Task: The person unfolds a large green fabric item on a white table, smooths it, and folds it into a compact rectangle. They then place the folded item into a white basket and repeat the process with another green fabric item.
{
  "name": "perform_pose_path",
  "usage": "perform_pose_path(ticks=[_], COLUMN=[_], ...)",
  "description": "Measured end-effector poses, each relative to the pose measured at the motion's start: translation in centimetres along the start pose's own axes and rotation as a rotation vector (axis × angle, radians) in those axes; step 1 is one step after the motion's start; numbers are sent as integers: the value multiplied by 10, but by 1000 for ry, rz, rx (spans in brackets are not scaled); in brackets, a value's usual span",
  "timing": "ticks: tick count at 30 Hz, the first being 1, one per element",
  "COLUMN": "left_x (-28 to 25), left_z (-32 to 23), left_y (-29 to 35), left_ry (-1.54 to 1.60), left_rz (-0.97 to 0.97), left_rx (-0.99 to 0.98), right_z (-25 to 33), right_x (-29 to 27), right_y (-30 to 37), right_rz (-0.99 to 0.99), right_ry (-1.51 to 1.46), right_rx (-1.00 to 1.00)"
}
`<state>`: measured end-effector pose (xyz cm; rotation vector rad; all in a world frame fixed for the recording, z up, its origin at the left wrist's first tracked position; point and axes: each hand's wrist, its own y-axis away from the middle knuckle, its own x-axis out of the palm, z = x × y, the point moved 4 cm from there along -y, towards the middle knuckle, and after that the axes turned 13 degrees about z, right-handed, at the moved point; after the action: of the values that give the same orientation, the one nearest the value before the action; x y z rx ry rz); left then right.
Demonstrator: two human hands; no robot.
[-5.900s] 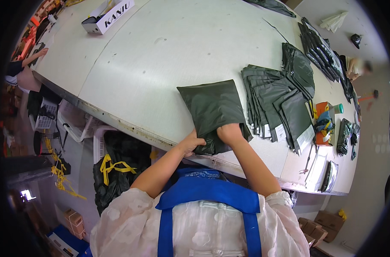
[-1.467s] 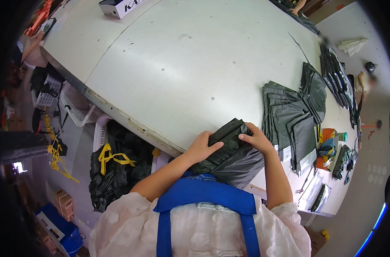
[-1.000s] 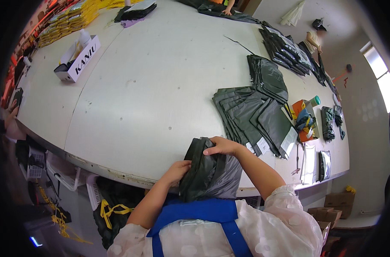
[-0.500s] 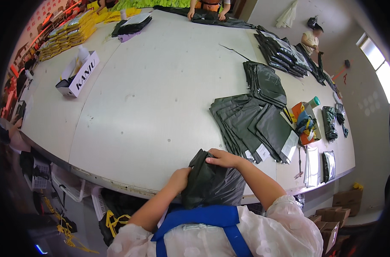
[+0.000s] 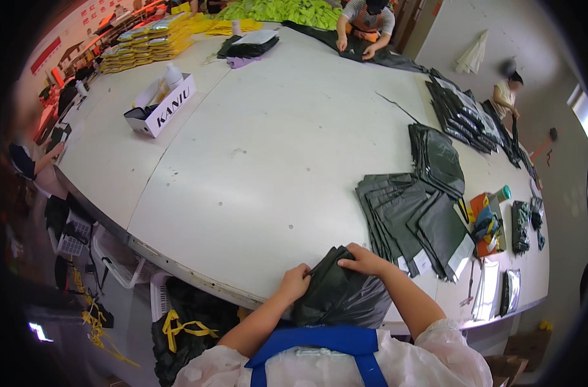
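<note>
At one pale table, left hand and right hand, fingers pinching, grip one dark plastic bag.

The bare left forearm and right forearm slant inward and forward. The left grip is curled into a pinch, though its fingertips are hard to make out; the right grip sits slightly farther forward, thumb pointing left.
</note>
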<state>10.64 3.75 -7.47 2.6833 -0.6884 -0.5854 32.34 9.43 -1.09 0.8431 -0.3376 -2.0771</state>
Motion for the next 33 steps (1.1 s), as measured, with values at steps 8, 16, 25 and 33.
perform_pose_path(ticks=[8,16,25,33], left_x=[19,-35,-32,-34], left_z=[13,-36,-45,-44], left_y=[-23,-15,-40,-18], left_ry=[536,-497,-487,-552], left_rz=[116,-226,-242,-319], left_rx=[-98,282,276,336], right_z=[-13,22,45,40], right_x=[-9,3,32,53], right_y=[-3,-16,-36,-22], right_rz=[47,-45,-130,-693], right_ry=[-408,54,882,491], right_rx=[95,-108,133,-239])
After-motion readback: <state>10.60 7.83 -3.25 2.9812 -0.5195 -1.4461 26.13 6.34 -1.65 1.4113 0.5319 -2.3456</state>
